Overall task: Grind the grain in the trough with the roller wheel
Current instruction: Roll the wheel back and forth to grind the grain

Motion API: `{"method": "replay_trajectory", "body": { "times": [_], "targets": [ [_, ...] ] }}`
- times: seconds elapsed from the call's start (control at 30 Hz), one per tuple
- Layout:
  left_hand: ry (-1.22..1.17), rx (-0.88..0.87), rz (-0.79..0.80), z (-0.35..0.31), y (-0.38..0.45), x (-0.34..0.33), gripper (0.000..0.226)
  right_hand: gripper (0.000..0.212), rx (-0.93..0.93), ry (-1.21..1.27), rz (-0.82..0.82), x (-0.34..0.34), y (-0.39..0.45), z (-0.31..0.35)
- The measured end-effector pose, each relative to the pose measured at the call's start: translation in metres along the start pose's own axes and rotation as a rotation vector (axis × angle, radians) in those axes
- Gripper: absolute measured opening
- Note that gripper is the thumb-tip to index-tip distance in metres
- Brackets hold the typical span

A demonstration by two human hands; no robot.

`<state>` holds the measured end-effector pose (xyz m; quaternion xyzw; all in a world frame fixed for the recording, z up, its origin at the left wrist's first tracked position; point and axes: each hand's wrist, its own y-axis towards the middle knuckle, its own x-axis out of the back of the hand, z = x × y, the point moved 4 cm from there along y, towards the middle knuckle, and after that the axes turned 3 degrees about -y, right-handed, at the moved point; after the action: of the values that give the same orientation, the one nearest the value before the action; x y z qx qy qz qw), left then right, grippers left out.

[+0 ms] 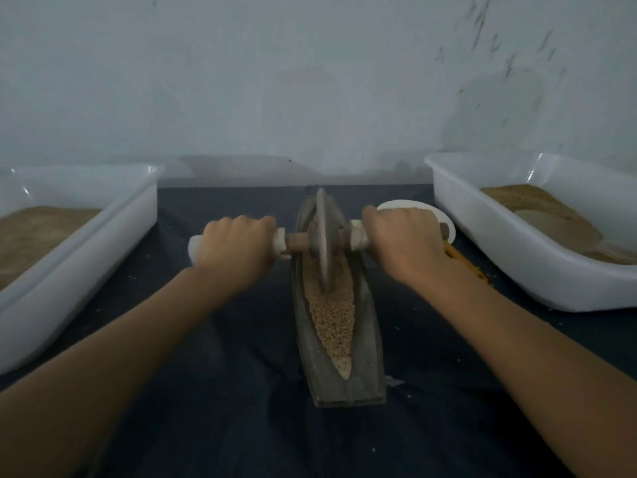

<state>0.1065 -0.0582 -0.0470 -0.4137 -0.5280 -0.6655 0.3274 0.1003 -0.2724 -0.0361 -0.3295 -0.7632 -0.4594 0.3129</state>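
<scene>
left hand (238,243) + right hand (401,241) grasp axle | wheel (323,241) mid-trough (362,357), between hands | grain (332,315) runs near-far

1. Two bare forearms enter from the bottom corners; no sleeve, cuff or fabric shows anywhere along them (they are uncovered right to the picture's lower edge).
2. The left hand (238,248) wears no glove, ring or band that can be made out.
3. The right hand (403,241) is likewise ungloved, with no ring visible on the knuckles turned toward the camera.
4. Neither wrist carries a watch, bracelet or strap.
5. The forearms look slender and smooth, with no marks or tattoos discernible in the dim light.
6. Fingernails cannot be seen from this angle, and nothing of the torso or clothing appears.
</scene>
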Motion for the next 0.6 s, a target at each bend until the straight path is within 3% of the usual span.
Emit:
{"method": "replay_trajectory", "body": {
  "times": [0.17, 0.23, 0.47, 0.6],
  "targets": [
    [0.049, -0.216, -0.178, -0.013, -0.083, 0.044, 0.051, 0.038, 0.085, -0.025, -0.090, 0.050, -0.064, 0.001],
    [0.020, -0.263, -0.187, -0.010, -0.095, 0.052, 0.054, 0.043, 0.085, -0.002, -0.101, 0.058, -0.075, 0.000],
    [0.107, -0.011, -0.031, -0.009, -0.024, 0.015, 0.020, 0.025, 0.002, 0.068, -0.037, -0.004, -0.024, -0.003],
    [0.137, -0.008, -0.004, -0.006, 0.033, 0.009, 0.011, 0.027, -0.071, 0.162, -0.014, -0.039, 0.023, -0.012]
  ]
}}
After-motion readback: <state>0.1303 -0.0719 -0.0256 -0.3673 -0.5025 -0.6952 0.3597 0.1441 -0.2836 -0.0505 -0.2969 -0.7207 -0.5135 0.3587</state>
